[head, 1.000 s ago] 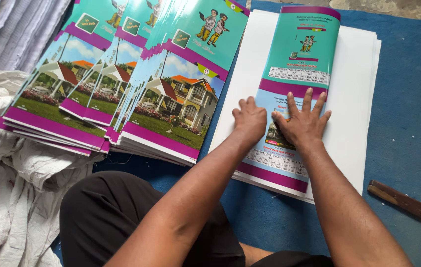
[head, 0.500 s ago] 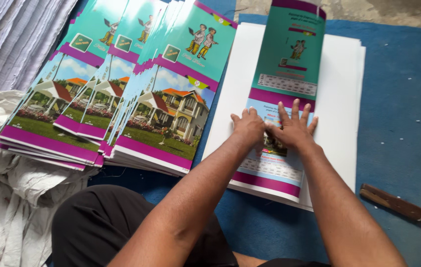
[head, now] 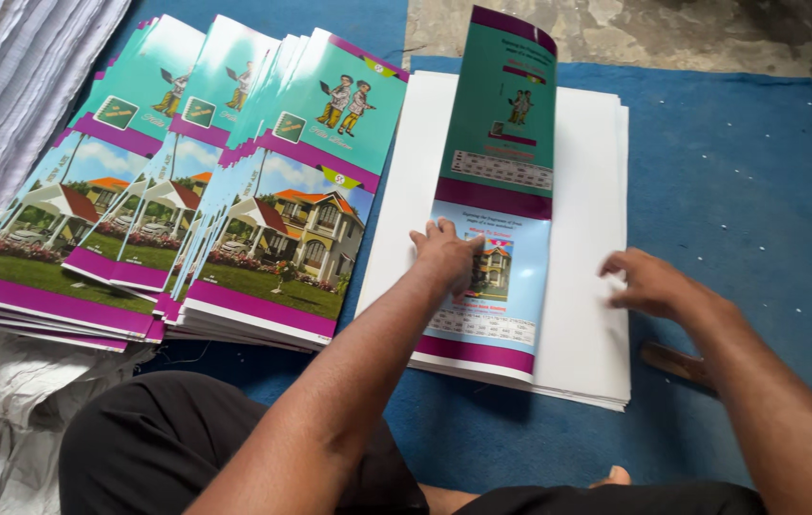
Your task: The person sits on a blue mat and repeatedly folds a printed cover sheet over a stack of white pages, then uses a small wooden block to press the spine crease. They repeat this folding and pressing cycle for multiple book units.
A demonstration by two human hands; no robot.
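Folded leaflet (head: 492, 238), long axis running twelve to six o'clock on the white sheet stack (head: 587, 315): left hand (head: 446, 253) presses flat on it, fingers together, while right hand (head: 649, 284) hovers spread at three o'clock.

place: small print-finishing or binding workshop, floor-level | evidence: fanned stacks of identical printed covers (head: 234, 219) lying on a blue mat (head: 740, 191) | pile of blank white sheets (head: 587, 238) sitting beside them | bare concrete floor (head: 692, 33) showing beyond
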